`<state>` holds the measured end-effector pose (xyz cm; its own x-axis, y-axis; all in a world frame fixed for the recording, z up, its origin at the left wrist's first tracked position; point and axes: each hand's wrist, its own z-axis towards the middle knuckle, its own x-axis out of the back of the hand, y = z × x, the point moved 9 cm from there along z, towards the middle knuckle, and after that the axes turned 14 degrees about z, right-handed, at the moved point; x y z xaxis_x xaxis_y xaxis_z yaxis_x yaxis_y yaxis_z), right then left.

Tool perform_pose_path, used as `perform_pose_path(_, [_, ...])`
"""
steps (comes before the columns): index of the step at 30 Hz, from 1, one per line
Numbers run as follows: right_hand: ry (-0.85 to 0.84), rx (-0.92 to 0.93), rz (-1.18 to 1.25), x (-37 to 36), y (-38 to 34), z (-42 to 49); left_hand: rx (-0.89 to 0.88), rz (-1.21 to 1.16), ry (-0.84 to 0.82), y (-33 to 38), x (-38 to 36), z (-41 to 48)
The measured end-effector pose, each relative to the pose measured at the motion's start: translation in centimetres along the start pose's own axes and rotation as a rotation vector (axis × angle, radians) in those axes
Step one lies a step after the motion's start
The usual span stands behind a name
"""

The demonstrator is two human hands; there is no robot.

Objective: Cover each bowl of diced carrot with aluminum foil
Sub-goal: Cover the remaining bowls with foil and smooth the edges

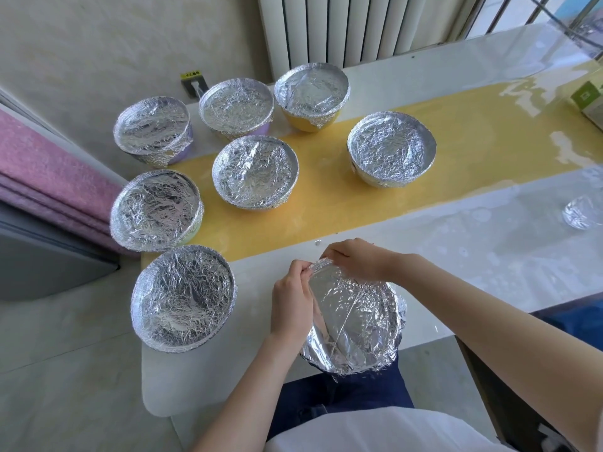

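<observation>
Seven foil-capped round bowls (254, 171) stand on the white-and-yellow worktop (456, 256). At its near edge, left grip (292, 301) and right grip (355, 259) pinch the eighth bowl's thin silver foil sheet (355, 321) at the far rim. It looks light and tear-prone, and is best pressed gently.

A broad yellow band (375, 190) runs along the glossy white table (489, 256). The foil (355, 318) on the bowl nearest, on the band's near side, is silver, finely crinkled, glinting white and grey. The other bowls' covers have the same creased silver.

Beyond the band's left end, two bowls show lilac sides (191, 133) (261, 129). Beside them a third bowl (310, 123) shows deep yellow. At the band's left end one bowl's edge (195, 230) looks pale yellow-green.

Left of the band lies pink-mauve fabric (49, 171). At its right end stands a green-and-white box (587, 99). Beyond it is a white ribbed radiator (326, 27). On the near side are navy trousers (359, 396), a white top (375, 432) and a faintly mottled cream floor (65, 370).
</observation>
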<state>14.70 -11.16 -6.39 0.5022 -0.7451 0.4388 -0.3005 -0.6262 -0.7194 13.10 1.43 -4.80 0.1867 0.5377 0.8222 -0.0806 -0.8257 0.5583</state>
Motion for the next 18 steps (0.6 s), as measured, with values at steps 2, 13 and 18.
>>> perform_pose_path(2, [0.043, 0.023, 0.033, 0.2, 0.3, -0.4, 0.027, 0.002, 0.024, -0.5, 0.1, -0.2])
perform_pose_path(13, [0.145, 0.091, 0.025, 0.4, 0.7, -1.4, 0.160, -0.030, 0.051, -2.2, -0.1, -2.1])
perform_pose_path(18, [0.186, 0.102, -0.002, 0.5, 1.1, -1.6, 0.057, -0.055, -0.020, -1.2, 0.1, -1.1])
